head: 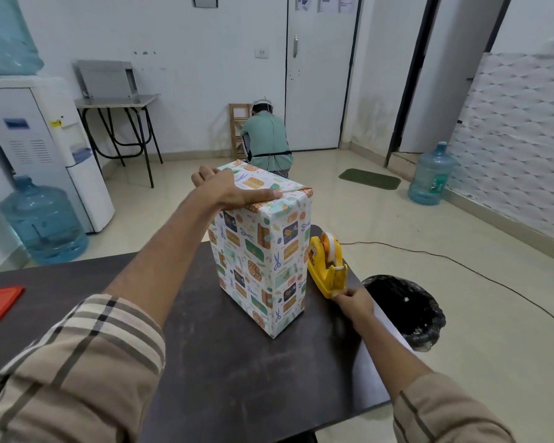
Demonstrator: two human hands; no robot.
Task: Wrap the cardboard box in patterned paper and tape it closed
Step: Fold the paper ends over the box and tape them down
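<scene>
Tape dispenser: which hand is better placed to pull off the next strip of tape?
Right. The right hand pinches the tape end at the cutter of the yellow tape dispenser. The left hand holds the top of the wrapped box, away from the dispenser.

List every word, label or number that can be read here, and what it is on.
No text is legible.
Cooler: blue label and yellow sticker, both blurred.
Right bottle: green label, too small to read.
Papers on the door: too small to read.
Box: patterned paper, any lettering too small to read.
Tape dispenser: sticker, blurred.
</scene>
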